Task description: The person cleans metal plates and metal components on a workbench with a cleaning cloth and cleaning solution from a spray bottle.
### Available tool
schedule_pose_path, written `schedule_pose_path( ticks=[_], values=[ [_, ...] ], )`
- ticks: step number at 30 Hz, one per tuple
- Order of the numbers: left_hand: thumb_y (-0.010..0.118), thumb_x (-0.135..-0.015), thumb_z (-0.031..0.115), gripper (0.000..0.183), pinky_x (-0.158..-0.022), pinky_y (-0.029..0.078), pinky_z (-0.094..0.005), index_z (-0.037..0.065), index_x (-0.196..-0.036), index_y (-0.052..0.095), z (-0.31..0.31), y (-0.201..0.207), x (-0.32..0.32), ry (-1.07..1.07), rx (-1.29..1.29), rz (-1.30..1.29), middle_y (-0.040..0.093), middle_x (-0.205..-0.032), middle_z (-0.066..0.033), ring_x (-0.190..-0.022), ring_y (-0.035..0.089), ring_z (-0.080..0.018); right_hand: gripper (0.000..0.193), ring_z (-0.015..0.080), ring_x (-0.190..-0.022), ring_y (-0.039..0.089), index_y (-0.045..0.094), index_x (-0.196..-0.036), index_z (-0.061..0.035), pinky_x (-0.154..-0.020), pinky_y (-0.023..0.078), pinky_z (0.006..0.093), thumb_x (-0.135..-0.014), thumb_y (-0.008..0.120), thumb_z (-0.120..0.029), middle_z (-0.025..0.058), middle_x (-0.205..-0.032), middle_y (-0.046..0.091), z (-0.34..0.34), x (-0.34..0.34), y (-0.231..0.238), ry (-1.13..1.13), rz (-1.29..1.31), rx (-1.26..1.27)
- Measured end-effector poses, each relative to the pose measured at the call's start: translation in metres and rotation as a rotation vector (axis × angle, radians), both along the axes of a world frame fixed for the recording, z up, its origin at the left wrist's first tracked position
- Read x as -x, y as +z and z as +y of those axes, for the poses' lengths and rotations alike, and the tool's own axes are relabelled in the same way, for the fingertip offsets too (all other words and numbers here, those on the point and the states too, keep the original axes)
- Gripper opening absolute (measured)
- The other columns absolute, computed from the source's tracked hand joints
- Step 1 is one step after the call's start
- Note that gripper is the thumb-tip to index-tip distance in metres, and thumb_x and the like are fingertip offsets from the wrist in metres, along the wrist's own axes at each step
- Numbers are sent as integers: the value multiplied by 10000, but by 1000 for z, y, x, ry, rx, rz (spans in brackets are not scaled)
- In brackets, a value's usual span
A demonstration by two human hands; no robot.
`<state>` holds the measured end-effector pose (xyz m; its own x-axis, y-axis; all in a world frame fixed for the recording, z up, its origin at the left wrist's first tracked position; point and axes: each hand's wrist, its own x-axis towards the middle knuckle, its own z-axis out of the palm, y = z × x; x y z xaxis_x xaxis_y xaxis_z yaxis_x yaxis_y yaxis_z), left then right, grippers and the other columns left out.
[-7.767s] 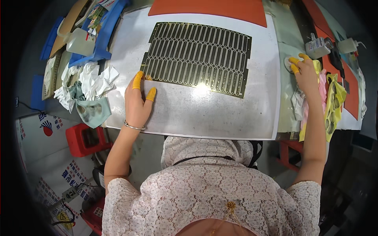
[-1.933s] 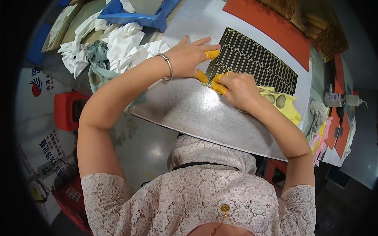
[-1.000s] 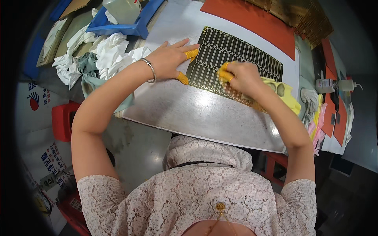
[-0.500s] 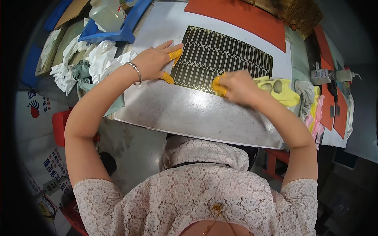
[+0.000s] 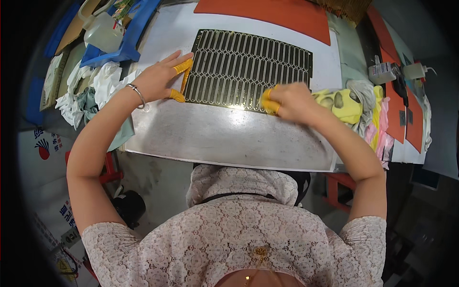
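Lying flat on the grey metal worktop (image 5: 229,138), a slotted brass-coloured metal sheet (image 5: 248,69) sits toward the far side, just in front of an orange mat (image 5: 267,12). Left hand (image 5: 160,79) rests open at the sheet's left edge, fingers spread, yellow-capped fingertips (image 5: 184,67) touching that edge; it grasps nothing. A bangle (image 5: 138,94) circles the left wrist. Right hand (image 5: 291,100) is curled at the sheet's near right corner, yellow-capped fingertips (image 5: 267,101) pressed on the metal; motion blur prevents confirming whether it holds anything. Just right of that hand lies a stained yellow cloth (image 5: 342,103), beside pink and white rags (image 5: 375,129). White crumpled rags (image 5: 103,81) lie left of the worktop, near a blue tray (image 5: 131,40) carrying a clear plastic bottle (image 5: 103,33). 2 small bottles (image 5: 397,71) stand at far right.
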<state>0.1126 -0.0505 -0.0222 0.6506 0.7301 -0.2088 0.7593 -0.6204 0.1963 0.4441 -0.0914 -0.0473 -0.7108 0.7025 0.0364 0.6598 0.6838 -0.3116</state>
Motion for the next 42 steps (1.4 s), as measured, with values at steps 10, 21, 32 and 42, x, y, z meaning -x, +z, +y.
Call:
schedule_pose_path(
  ticks=[10,21,32,42],
  values=[
    [734,-554,213,822,-948,376,-358,108,-1268,340,3,1,-3,-36,-33,-13,225,-1387,22,-1257,246,-261,99,258,-634,580,556,-757,-63,-558,453,383,-723,522,-150,79,-683,580,-20,-62,13,-368,20,204],
    [699,-536,84,801,-981,317,-330,64,-1264,364,-7,-4,0,135,56,-171,248,-1379,-76,-1249,273,-268,149,76,-544,494,546,-860,-6,-499,402,202,-796,579,-136,7,-703,545,-141,-197,133,-756,1020,630],
    [540,-780,63,500,-931,323,-319,36,-1253,381,-49,-30,13,485,19,-412,419,-1263,-120,-1161,399,-251,217,382,-681,565,492,-851,-10,-598,439,454,-656,556,-81,196,-699,586,-84,-323,56,-1220,-128,-277],
    [497,-836,241,414,-734,461,-261,19,-1182,443,-56,-12,2,1033,460,-990,535,-1109,-84,-958,542,-149,179,250,-861,492,618,-858,-99,-709,411,352,-738,517,-186,76,-884,557,-58,-322,60,-1060,-658,-459]
  ],
)
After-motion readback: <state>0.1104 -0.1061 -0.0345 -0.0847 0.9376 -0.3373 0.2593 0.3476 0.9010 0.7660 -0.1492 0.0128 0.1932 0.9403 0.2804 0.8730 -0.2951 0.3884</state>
